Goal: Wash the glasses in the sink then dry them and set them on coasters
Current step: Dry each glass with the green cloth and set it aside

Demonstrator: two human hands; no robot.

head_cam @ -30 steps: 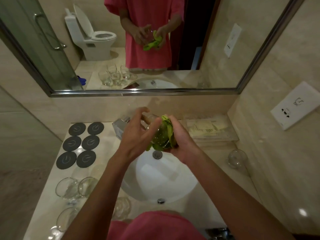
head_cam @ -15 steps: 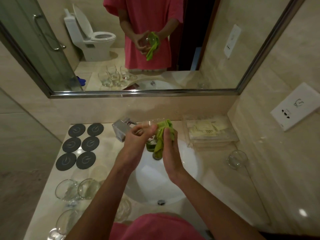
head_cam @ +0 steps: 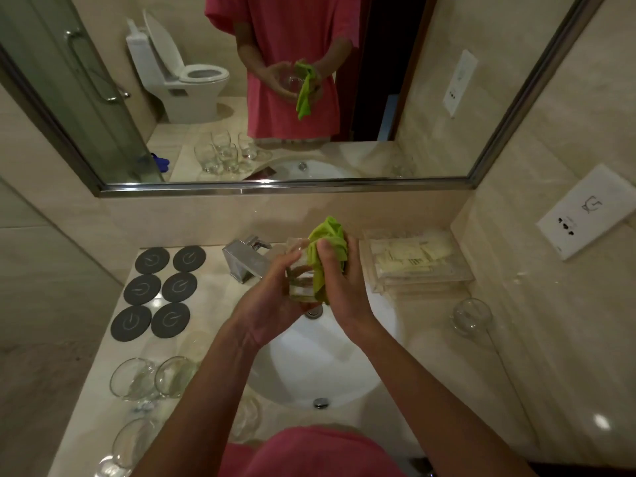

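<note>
Above the white sink [head_cam: 309, 366], my left hand [head_cam: 272, 304] grips a clear glass [head_cam: 298, 273] from below and the side. My right hand [head_cam: 339, 280] holds a green cloth [head_cam: 327, 246] bunched against the glass's right side and rim, thumb pressing on the cloth. Several dark round coasters [head_cam: 161, 290] lie bare on the counter at the back left. Several more clear glasses [head_cam: 151, 378] stand on the counter at the front left. One glass [head_cam: 471, 316] sits alone on the right of the counter.
A chrome tap [head_cam: 244, 258] stands behind the sink, just left of my hands. A clear tray of sachets [head_cam: 413, 259] sits at the back right. A mirror [head_cam: 275, 98] fills the wall ahead; a wall socket [head_cam: 588, 211] is on the right wall.
My right hand has turned and shifted the cloth up over the glass's rim and side. The glass has tilted in my left hand. Both hands stay above the sink's back edge.
</note>
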